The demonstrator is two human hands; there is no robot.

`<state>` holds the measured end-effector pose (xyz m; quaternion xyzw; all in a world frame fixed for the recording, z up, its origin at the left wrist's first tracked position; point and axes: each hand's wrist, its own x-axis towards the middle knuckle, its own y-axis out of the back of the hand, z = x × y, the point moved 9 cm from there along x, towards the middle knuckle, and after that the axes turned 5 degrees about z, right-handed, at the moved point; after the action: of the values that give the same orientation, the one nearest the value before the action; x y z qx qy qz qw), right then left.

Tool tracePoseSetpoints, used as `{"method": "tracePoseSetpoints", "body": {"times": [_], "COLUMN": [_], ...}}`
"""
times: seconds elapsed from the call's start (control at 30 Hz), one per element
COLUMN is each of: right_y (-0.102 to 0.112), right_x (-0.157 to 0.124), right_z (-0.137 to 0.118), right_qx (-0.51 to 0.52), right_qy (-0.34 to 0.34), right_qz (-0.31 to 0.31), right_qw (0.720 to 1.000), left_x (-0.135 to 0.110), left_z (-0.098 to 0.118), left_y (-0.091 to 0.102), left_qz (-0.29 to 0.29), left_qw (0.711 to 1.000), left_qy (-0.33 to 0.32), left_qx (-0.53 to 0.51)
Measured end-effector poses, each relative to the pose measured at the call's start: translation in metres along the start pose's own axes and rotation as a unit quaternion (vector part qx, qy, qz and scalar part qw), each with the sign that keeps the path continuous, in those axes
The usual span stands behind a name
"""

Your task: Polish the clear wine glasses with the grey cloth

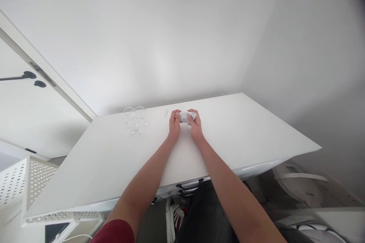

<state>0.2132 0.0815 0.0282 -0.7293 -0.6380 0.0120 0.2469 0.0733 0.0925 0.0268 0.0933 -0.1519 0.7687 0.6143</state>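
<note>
Left hand [174,120]: curled around one side of a pale object [184,117]
Right hand [196,122]: gripping the other side
Whereabouts: between them, over the desk [245,133]; details unclear
Handling: light, steady support, away from the clear glasses [139,112]

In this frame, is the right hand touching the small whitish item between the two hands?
Touching. The head view shows the right hand with its thumb lying across the small whitish item, no gap visible.

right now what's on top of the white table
On the white table, clear glassware sits back left, and another clear piece is beside the left hand. It and the right hand hold a pale item, hiding what's beneath.
</note>
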Motion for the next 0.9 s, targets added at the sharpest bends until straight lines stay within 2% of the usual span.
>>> {"method": "tracePoseSetpoints", "body": {"times": [0.13, 0.23, 0.33, 0.47, 0.57, 0.67, 0.73, 0.8, 0.9], "right_y": [0.021, 0.025, 0.019, 0.015, 0.01, 0.008, 0.018, 0.037, 0.067], "right_x": [0.01, 0.014, 0.014, 0.009, 0.005, 0.006, 0.011, 0.017, 0.021], "right_z": [0.021, 0.029, 0.015, -0.007, -0.013, -0.01, -0.005, 0.001, 0.013], "right_qx": [0.1, 0.141, 0.089, -0.009, -0.092, -0.114, -0.071, 0.008, 0.122], "right_qy": [-0.068, -0.097, -0.048, 0.031, 0.053, 0.055, 0.041, 0.022, -0.008], "right_qz": [0.09, 0.092, 0.052, 0.03, -0.001, -0.011, 0.029, 0.107, 0.225], "right_qw": [0.989, 0.981, 0.994, 0.999, 0.994, 0.992, 0.996, 0.994, 0.967], "left_x": [-0.003, -0.003, -0.002, 0.0, 0.002, 0.001, -0.002, -0.006, -0.01], "left_z": [0.0, 0.004, 0.007, 0.006, 0.004, 0.004, 0.005, 0.008, 0.011], "left_y": [-0.017, -0.019, -0.015, -0.01, -0.008, -0.006, -0.004, -0.006, -0.009], "left_qz": [-0.085, -0.1, -0.082, -0.062, -0.052, -0.041, -0.031, -0.041, -0.063], "left_qw": [0.995, 0.994, 0.995, 0.996, 0.997, 0.998, 0.999, 0.999, 0.998], "left_qy": [-0.006, -0.034, -0.051, -0.048, -0.036, -0.013, 0.004, 0.014, 0.009], "left_qx": [-0.043, -0.007, 0.014, 0.033, 0.035, 0.043, 0.042, 0.031, 0.02]}}
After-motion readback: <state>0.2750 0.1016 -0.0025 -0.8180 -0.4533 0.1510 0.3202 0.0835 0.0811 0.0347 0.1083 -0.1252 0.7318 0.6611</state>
